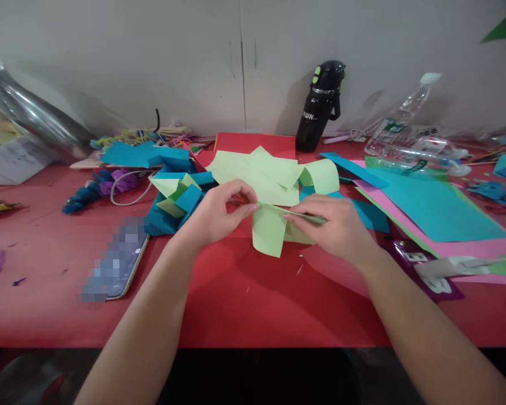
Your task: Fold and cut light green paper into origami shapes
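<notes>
My left hand (215, 216) and my right hand (335, 225) both pinch one folded piece of light green paper (270, 230) just above the red table (236, 298). The left fingertips press its upper left edge; the right fingers close on its right end. A flap of the paper hangs down between the hands. Behind them lie more light green sheets (261, 174) and a curled green strip (322, 175). Folded blue and green paper pieces (177, 202) sit just left of my left hand.
A phone (120, 261) lies at the left. A black bottle (320, 107) stands at the back, with a clear plastic bottle (409, 140) on its side to the right. Blue, pink and green sheets (434, 211) cover the right side. White scissors (451, 265) lie nearby.
</notes>
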Available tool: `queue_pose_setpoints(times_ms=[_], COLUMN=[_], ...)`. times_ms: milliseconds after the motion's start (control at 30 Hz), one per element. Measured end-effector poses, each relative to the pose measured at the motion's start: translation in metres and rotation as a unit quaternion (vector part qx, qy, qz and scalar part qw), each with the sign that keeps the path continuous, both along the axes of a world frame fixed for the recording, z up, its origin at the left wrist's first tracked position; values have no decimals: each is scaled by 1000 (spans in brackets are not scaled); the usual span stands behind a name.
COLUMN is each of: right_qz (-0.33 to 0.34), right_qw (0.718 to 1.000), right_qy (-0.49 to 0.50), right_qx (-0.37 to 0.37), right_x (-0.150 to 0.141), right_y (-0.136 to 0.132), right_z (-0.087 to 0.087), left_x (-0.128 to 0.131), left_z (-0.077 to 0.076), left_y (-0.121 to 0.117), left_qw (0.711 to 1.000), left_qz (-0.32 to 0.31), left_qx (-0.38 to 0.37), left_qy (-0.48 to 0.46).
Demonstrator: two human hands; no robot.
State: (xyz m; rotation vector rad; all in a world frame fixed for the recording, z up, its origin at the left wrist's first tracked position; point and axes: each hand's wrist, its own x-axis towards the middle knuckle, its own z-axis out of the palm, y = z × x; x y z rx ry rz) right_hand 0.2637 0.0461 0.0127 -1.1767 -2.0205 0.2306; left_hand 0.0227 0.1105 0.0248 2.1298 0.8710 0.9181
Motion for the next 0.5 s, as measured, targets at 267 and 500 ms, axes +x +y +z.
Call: queue_pose_setpoints(times_ms=[267,500], right_qz=[-3,1], right_qw=[999,998], right_qy=[13,48], right_qx=[29,33], right_x=[2,2], right_y=[0,0], right_z=[0,2], left_x=[-1,0], left_z=[8,9], left_y=[-8,-11], left_qw=[999,994], left_qz=[26,29], left_qx=[13,38], left_qy=[-21,-103])
